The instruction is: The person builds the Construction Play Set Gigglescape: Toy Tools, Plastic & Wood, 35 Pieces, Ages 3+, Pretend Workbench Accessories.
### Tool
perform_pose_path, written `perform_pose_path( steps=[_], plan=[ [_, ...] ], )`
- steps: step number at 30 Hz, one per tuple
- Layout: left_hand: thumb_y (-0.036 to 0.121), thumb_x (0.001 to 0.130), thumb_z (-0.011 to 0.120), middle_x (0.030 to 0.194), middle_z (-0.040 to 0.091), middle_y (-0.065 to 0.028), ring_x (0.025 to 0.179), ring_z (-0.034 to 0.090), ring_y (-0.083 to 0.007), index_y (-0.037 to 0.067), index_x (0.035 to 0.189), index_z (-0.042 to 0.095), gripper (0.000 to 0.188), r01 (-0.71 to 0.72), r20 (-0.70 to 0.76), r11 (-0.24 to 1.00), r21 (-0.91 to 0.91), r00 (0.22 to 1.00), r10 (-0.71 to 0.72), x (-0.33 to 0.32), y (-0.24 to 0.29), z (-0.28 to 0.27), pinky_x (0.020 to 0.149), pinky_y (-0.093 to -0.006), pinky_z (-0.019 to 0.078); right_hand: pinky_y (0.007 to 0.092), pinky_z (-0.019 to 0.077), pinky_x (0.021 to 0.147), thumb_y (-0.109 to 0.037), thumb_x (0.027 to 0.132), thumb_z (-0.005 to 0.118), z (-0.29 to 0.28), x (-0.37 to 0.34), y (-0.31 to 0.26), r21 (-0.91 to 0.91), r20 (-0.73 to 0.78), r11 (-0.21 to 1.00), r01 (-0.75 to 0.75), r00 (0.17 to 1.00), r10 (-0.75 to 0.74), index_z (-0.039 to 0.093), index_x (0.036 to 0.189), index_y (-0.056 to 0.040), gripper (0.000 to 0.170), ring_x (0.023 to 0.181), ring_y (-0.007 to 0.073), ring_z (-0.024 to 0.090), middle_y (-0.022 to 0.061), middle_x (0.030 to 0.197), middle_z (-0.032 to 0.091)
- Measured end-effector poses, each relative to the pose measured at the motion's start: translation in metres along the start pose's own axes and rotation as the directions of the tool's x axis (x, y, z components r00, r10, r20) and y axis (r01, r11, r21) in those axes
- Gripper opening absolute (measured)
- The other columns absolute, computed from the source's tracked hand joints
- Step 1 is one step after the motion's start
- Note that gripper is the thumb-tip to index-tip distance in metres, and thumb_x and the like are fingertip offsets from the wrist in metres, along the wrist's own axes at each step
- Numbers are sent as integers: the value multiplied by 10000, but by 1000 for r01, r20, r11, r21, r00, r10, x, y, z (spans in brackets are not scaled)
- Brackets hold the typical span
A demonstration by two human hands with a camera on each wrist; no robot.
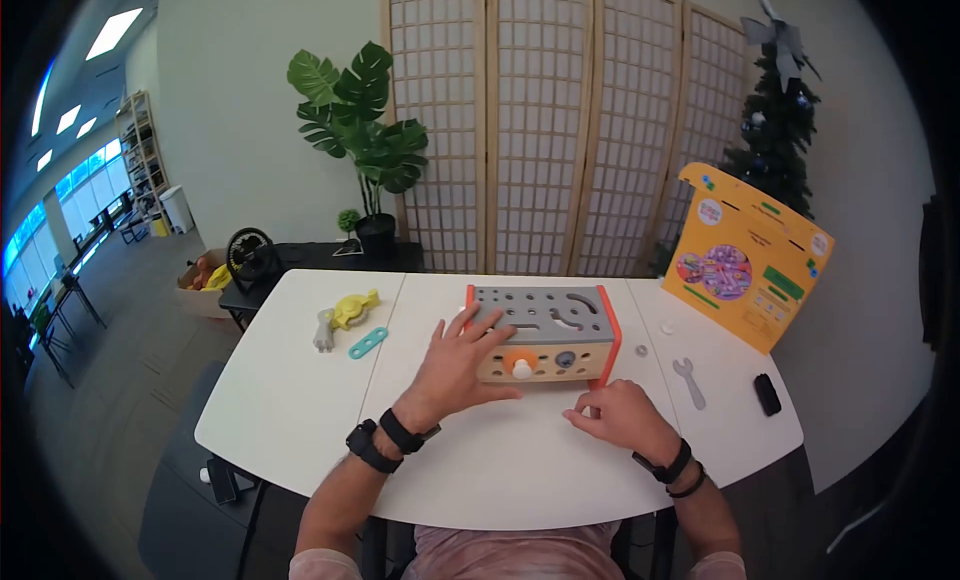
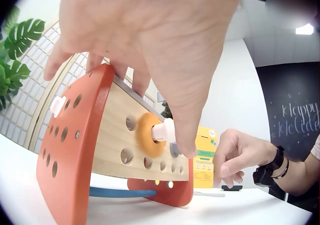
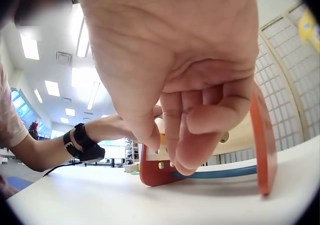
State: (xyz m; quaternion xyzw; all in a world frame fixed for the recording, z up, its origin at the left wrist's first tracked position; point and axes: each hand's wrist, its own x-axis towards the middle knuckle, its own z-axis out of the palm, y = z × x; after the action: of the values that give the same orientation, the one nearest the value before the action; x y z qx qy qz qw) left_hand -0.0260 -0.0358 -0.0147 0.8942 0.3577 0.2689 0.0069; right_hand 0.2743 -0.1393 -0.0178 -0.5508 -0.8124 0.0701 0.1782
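Observation:
A toy workbench (image 1: 545, 325) stands on the white table, with a grey perforated top, a pale wood front and red end panels (image 2: 75, 135). My left hand (image 1: 455, 365) rests over its left end, fingers spread on the grey top. The left thumb reaches down across the front, beside a white peg (image 2: 164, 131) set in an orange ring (image 2: 148, 135). Just off the workbench's front right corner, my right hand (image 1: 625, 415) hangs low over the table with its fingers loosely bent. No object shows between its fingers. Beneath the workbench runs a blue strip (image 3: 220, 173).
At the left lie a yellow toy piece (image 1: 355, 308), a grey piece (image 1: 324, 332) and a teal strip (image 1: 369, 343) with holes. To the right are a grey nut (image 1: 641, 350), a grey wrench (image 1: 690, 383) and a black object (image 1: 767, 394). Behind them stands a yellow box (image 1: 745, 260).

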Motion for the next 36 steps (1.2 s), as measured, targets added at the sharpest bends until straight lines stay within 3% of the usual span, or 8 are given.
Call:
perform_pose_path(
  steps=[6,8,11,13,15,23,29,36],
  plan=[
    [625,755,942,1684,504,-110,1624,325,-420,189,1512,626,929,3,3,1000,-7,1000,-3,1,4,-3,1226,-754,326,430,594,693,-370,975,771,2,-11,14,47,-26,998,-47,998,48,844,895,-104,287,681,313,741,110,689,741],
    [599,723,975,1659,537,-148,1602,356,-439,134,1470,674,930,21,-5,1000,11,1000,-21,2,7,-5,1272,-573,366,433,595,697,-367,979,765,3,-16,18,65,-23,996,-58,998,60,846,902,-106,284,686,313,744,111,698,745],
    [592,712,984,1654,544,-155,1598,363,-439,126,1465,683,935,24,-9,999,31,1000,-24,2,8,-4,1290,-549,359,437,597,708,-366,984,756,3,-19,23,81,-22,996,-42,999,44,847,910,-107,284,707,315,754,111,721,756],
    [588,737,970,1680,508,-133,1614,340,-436,180,1492,661,912,12,5,1000,-2,1000,-12,2,7,-2,1245,-677,345,401,599,695,-346,971,783,4,-20,27,63,-12,997,-35,999,35,852,913,-102,260,710,303,767,111,744,771],
    [546,689,1009,1655,540,-164,1589,379,-440,111,1464,685,946,30,-12,999,28,999,-30,3,12,-6,1288,-548,376,400,600,696,-345,971,784,2,-22,28,66,-11,996,-53,999,54,851,912,-101,260,715,302,769,112,754,774],
    [506,687,1017,1658,532,-172,1596,366,-442,105,1461,682,934,21,-17,1000,21,1000,-20,3,11,-5,1291,-548,380,400,605,704,-331,962,776,-9,-22,51,66,-18,996,-53,998,54,854,944,-105,240,730,297,775,113,786,787],
    [415,727,1009,1690,488,-155,1613,333,-436,115,1495,648,900,10,-8,1000,-13,1000,-10,0,8,-1,1300,-544,376,508,619,787,-183,929,701,-28,2,113,-186,-120,944,-271,960,252,838,952,-97,163,866,381,765,165,868,782],
    [140,781,949,1662,489,-157,1610,308,-459,104,1587,519,913,-20,-62,997,-81,998,15,0,6,6,1315,-537,351,483,589,891,-82,938,683,16,32,237,-676,-397,684,-274,917,-25,796,994,-100,127,1111,313,725,98,1130,729]
  ],
)
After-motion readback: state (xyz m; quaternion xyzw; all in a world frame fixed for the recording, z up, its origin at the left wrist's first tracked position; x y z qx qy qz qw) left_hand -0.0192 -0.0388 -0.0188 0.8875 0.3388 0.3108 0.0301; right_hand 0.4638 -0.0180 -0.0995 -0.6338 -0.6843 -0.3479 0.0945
